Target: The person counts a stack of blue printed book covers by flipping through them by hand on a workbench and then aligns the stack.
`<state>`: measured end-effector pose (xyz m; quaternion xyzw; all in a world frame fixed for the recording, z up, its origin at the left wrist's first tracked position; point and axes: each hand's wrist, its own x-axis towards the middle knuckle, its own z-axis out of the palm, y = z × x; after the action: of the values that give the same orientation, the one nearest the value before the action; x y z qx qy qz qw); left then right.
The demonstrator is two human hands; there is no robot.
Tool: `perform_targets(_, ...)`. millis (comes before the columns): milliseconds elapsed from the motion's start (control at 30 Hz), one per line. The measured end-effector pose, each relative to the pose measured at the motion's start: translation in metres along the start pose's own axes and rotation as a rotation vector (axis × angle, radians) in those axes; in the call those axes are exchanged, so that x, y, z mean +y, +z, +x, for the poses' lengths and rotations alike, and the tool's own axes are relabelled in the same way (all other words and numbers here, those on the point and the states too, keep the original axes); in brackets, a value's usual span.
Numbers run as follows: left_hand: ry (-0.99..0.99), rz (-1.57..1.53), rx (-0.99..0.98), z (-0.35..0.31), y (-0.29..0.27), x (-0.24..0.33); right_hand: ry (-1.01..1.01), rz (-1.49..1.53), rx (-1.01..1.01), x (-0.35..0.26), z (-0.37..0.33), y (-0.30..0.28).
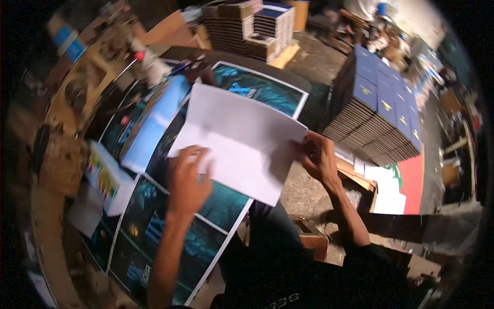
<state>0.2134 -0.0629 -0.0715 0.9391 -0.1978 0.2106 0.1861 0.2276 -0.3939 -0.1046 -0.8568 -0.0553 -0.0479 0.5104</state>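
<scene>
A white sheet of paper [242, 139] is bent along a lengthwise crease, its far half tilted up and its near half lying lower. My right hand [320, 157] pinches the sheet at its right end, with the thumb partly in shadow. Over the sheet's near left corner is my left hand [190, 177], fingers apart and touching the paper. Beneath lies a dark teal printed poster sheet [206, 247] with white borders, covering the work table. Left of the paper sits a pile of light-blue folded sheets [157, 123], and nearer a smaller white stack with a colourful printed side [110, 180].
To the right stands a tall stack of dark-blue books [383, 103] with gold marks. More stacked books [247, 33] are beyond the table. Loose white papers [386, 188] and a red panel [413, 183] lie at right. Wooden pieces [67, 170] crowd the left.
</scene>
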Motion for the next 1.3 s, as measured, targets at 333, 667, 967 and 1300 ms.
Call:
perform_targets(333,-0.183,-0.123,-0.059,-0.049,0.028,0.024,0.394,0.416,-0.145,0.001,-0.004,0.005)
perform_targets(667,-0.246,-0.229,0.053,-0.092,0.016,0.031,-0.371,-0.384,0.254,-0.082,-0.032,0.045)
perform_targets(967,-0.668,0.064,0.092,-0.196,-0.042,0.049,-0.422,-0.659,-0.389,-0.069,-0.043,0.132)
perform_targets(1300,-0.729,0.141,0.095,-0.230,-0.047,0.065,-0.505,-0.704,-0.359,-0.086,-0.052,0.131)
